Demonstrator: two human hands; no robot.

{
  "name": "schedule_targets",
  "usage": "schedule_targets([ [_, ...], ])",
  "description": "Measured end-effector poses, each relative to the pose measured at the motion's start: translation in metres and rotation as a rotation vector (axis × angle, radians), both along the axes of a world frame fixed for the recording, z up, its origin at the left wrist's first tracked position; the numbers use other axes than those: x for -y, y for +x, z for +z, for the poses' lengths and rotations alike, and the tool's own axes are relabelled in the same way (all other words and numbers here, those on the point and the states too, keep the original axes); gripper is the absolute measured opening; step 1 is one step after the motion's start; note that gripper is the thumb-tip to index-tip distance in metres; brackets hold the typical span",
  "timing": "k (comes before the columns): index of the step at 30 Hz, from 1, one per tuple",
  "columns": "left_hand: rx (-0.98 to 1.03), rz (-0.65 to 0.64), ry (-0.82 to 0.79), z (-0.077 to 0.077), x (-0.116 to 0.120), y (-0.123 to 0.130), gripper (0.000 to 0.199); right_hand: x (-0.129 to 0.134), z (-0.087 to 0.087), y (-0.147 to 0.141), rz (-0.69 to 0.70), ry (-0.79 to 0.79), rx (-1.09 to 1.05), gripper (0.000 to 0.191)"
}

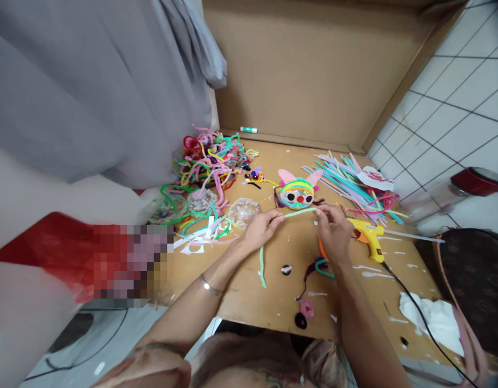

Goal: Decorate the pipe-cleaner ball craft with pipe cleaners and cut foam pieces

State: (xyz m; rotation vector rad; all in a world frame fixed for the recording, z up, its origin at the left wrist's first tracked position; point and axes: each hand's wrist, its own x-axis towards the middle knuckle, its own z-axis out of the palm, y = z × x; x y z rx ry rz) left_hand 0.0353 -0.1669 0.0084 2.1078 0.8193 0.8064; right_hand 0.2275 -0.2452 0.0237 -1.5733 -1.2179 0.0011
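A light green pipe cleaner [300, 212] is stretched between my two hands above the table. My left hand [265, 227] pinches it near the middle, and a loose tail hangs down below that hand. The fingertips of my right hand [334, 227] grip its other end. Just beyond lies a round animal-face craft [299, 195] with pink ears, dark eyes, a red nose and bands of colour. Under my right wrist are a teal pipe cleaner loop and an orange piece, partly hidden. A small black-and-white piece [286, 270] lies between my forearms, with a pink coil [307, 308] nearer the edge.
A yellow glue gun [370, 237] with its cord lies right of my right hand. Straight pipe cleaners [345, 180] lie behind it; a tangled heap [216, 161] is at back left. Paper scraps [208, 231], a clear bottle [434, 199], crumpled tissue [432, 320] and a brown bag [470, 285] surround the workspace.
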Motion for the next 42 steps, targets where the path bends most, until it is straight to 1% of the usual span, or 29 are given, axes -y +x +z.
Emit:
schedule_targets([
  [3,-0.009,-0.024,-0.023,0.0,0.005,0.004,0.032,-0.002,0.003,-0.002,0.083,0.066,-0.344,0.02],
  [6,-0.056,-0.073,-0.028,-0.001,0.012,0.008,0.031,-0.004,0.006,-0.001,0.144,0.143,-0.583,0.023],
  [9,-0.059,-0.123,-0.012,-0.003,0.016,0.012,0.031,-0.005,0.008,0.004,0.206,0.225,-0.794,0.035],
  [11,-0.049,-0.13,-0.002,-0.004,0.017,0.014,0.032,-0.006,0.007,0.009,0.252,0.231,-0.934,0.042],
  [14,-0.049,-0.114,-0.001,-0.007,0.017,0.015,0.034,-0.007,0.004,0.012,0.318,0.198,-1.138,0.033],
  [16,-0.057,-0.109,-0.011,-0.008,0.017,0.015,0.034,-0.008,0.002,0.011,0.364,0.185,-1.229,0.028],
  [20,-0.093,-0.147,-0.032,-0.004,0.018,0.013,0.032,-0.009,0.0,0.008,0.412,0.186,-1.28,0.027],
  [24,-0.059,-0.243,-0.061,0.005,0.021,0.011,0.03,-0.009,0.001,0.01,0.356,0.219,-1.242,0.025],
  [26,-0.046,-0.261,-0.07,0.009,0.022,0.01,0.03,-0.009,0.002,0.011,0.311,0.228,-1.237,0.021],
  [30,-0.04,-0.268,-0.105,0.013,0.024,0.009,0.029,-0.008,0.003,0.013,0.267,0.268,-1.252,0.018],
  [32,-0.024,-0.266,-0.126,0.015,0.025,0.009,0.03,-0.008,0.003,0.016,0.278,0.275,-1.264,0.019],
  [35,-0.019,-0.264,-0.146,0.016,0.025,0.009,0.03,-0.007,0.003,0.016,0.336,0.273,-1.282,0.02],
  [38,-0.037,-0.27,-0.168,0.016,0.024,0.01,0.03,-0.008,0.005,0.008,0.368,0.224,-1.339,0.018],
  [40,-0.029,-0.248,-0.187,0.014,0.023,0.01,0.031,-0.008,0.007,-0.001,0.371,0.167,-1.371,0.013],
  [42,-0.012,-0.222,-0.204,0.012,0.022,0.01,0.033,-0.008,0.008,-0.008,0.398,0.126,-1.359,0.012],
])
